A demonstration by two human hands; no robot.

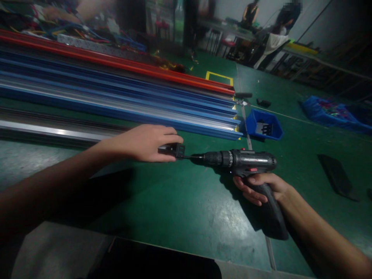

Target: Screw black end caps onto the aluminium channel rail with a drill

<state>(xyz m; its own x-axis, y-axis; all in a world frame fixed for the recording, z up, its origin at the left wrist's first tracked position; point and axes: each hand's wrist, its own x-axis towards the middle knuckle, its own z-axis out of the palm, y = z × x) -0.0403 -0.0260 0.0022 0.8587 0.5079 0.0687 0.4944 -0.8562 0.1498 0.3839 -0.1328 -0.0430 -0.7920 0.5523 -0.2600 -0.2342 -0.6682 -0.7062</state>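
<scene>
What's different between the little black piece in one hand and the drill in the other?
The piece is small and boxy, held by the left hand; the drill is far larger and long, its handle gripped by the right hand. The piece is half hidden by that hand; the drill shows nearly whole, bit aimed at the piece. Both are black.

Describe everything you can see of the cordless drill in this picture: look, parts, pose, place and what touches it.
The cordless drill is black and plastic-looking, with a glossy top and a small red button on its side. It is held level above the green table, chuck pointing left, handle slanting down toward the camera. The right hand wraps the handle. Its thin bit meets a small black bracket pinched by the left hand.
</scene>
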